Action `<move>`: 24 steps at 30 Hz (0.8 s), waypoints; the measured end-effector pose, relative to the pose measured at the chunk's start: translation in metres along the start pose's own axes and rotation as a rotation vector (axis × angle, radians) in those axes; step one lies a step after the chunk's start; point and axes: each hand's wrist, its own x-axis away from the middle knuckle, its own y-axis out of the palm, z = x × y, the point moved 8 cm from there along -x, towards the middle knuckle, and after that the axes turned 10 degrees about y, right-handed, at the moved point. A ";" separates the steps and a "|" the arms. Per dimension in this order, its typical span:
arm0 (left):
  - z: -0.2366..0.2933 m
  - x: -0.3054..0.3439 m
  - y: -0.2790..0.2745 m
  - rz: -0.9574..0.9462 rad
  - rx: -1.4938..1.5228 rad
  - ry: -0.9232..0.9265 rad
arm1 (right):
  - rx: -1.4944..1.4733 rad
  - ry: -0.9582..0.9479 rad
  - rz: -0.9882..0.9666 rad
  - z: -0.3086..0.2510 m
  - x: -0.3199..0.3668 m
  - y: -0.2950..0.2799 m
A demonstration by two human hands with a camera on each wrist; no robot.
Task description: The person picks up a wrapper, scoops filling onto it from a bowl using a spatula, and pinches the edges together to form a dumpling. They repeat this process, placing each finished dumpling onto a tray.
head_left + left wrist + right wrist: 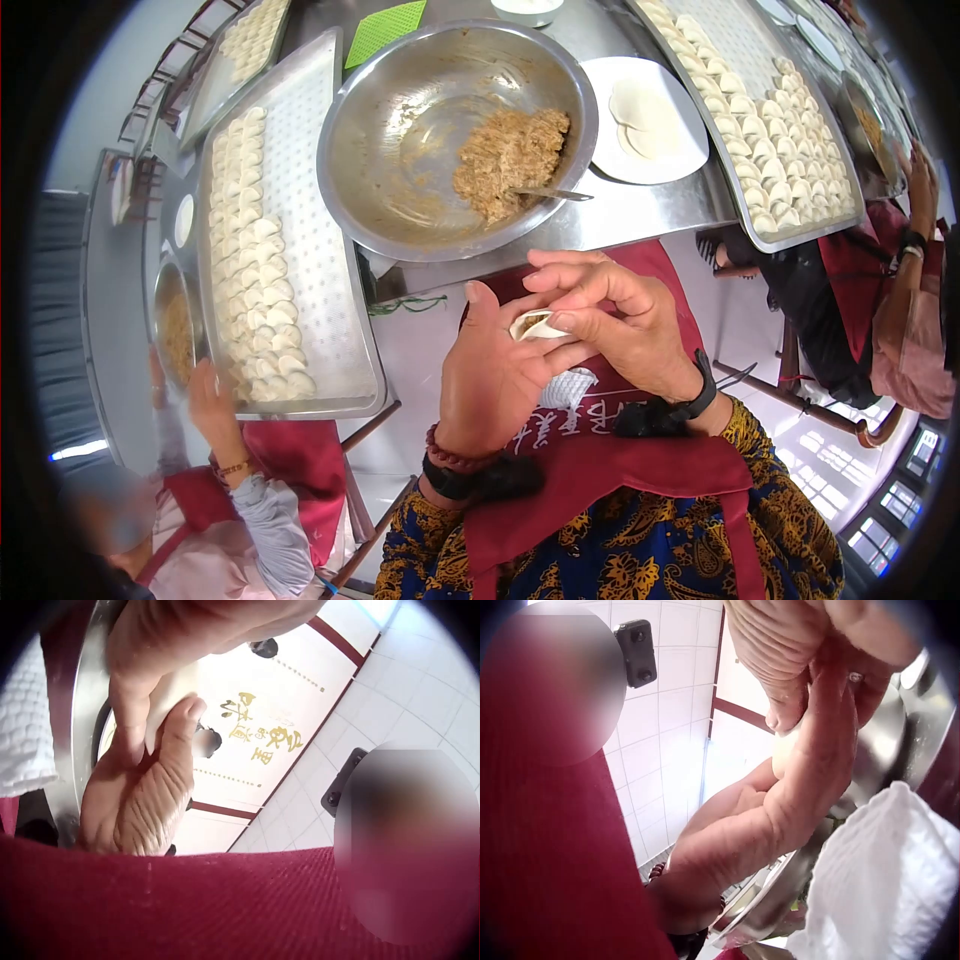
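A folded dough wrapper (537,325) with brown filling showing in its opening lies across the fingers of my left hand (490,370), whose thumb stands out to the side. From the right, my right hand (635,325) pinches the wrapper's edge with thumb and fingers. The pale wrapper (171,694) shows between my left hand (187,637) above and my right hand (142,791) below in the left wrist view. In the right wrist view, my right hand (780,645) is over my left hand (765,802), and both partly hide the wrapper (782,754).
Ahead stands a steel bowl (380,130) of filling with a spoon (555,193). Wrappers (645,120) lie on a white plate (685,150) beside it. Trays of dumplings (255,290) flank the bowl. Other people's hands (213,405) are at left and right.
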 end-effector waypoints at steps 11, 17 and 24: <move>-0.004 -0.001 -0.002 0.066 0.110 -0.016 | 0.344 -0.089 0.008 -0.005 -0.004 -0.001; -0.011 -0.007 -0.008 0.063 0.244 -0.033 | 0.401 -0.076 -0.004 -0.013 -0.006 0.007; -0.007 -0.005 -0.007 0.100 0.179 -0.029 | 0.491 -0.129 0.005 -0.009 -0.007 0.003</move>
